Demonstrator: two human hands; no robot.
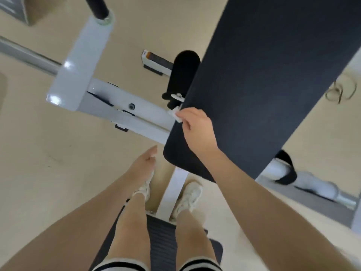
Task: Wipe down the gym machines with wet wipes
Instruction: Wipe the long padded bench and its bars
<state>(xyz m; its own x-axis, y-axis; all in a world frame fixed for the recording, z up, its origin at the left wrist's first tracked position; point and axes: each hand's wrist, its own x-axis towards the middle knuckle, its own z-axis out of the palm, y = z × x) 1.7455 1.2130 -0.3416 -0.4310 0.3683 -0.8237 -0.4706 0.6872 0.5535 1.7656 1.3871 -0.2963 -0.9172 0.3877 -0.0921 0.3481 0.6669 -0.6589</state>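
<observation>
Right hand [195,128] pinches a wet wipe [175,114] at the black pad's [263,75] left edge.
The wipe is mostly hidden, seemingly folded; left hand [146,161] hangs open, empty.

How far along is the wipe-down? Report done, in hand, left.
Done: nothing shows as clearly wiped. In hand: the right hand presses a white wet wipe at the dark bench pad edge; the left hand hangs empty. Left, probably: the white frame and black roller.
</observation>
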